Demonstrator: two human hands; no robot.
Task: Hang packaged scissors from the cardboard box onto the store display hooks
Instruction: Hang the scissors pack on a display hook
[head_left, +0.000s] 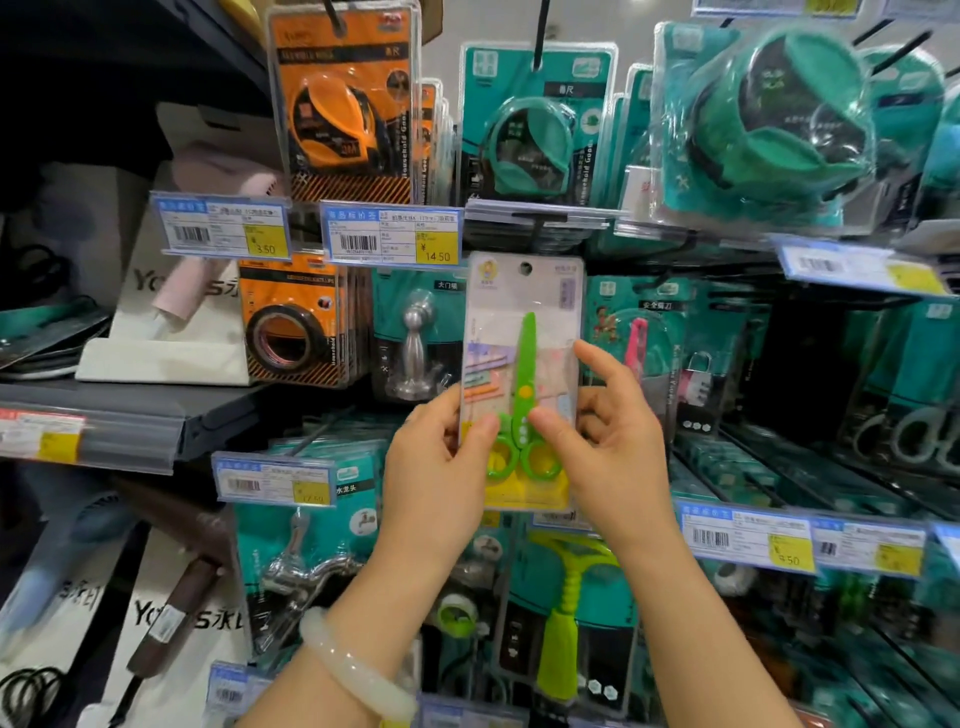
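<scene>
I hold a clear blister pack of green plastic kids' scissors (522, 384) upright in front of the display wall, both hands on its lower half. My left hand (441, 467) pinches the pack's left edge, thumb on the front near the scissor handles, fingers behind. My right hand (610, 447) grips the right edge, thumb on the front by the pivot, index finger raised along the side. The round hang hole at the pack's top sits just below a black metal display hook (540, 228); not threaded on it as far as I can tell. A pale translucent bangle (353, 670) circles my left wrist.

Around the pack: an orange-carded tape measure (343, 104) hangs upper left, teal-carded green tape measures (535, 130) upper centre and right. A blue-and-yellow price tag reading 14.50 (392, 234) sits just left of the pack's top. An orange-carded roll of black tape (291, 327) and a teal-carded chrome door stopper (415, 338) hang to the left. A pink pair of scissors on a teal card (636, 338) hangs just behind my right index finger. Below, a chrome tap (306, 566) and a green-handled scraper (566, 613).
</scene>
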